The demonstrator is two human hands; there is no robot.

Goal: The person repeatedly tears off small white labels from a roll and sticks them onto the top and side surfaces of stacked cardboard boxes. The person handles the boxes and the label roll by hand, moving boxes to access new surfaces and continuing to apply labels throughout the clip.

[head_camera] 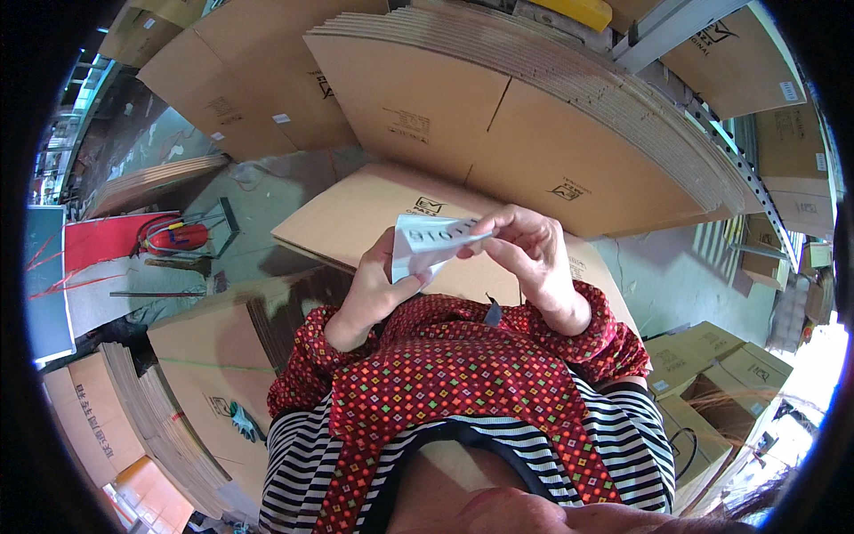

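Observation:
In front of my chest I hold a bundle of white printed labels (427, 243). My left hand (373, 287) grips its left side, with the thumb on the lower edge. The fingertips of my right hand (527, 250) pinch its upper right corner. The labels are bent and bear dark writing. Below the hands lies a flat cardboard carton sheet (360, 200) with a printed logo; my sleeves and apron hide part of it. Behind it leans a thick stack of flattened cartons (440, 100).
A fire extinguisher (190, 237) lies in a metal frame at the left. More flattened cartons (207, 387), with a glove (245, 422) on them, are at the lower left. Closed boxes (694, 354) stand at the right. A metal rack post (680, 33) rises at the upper right.

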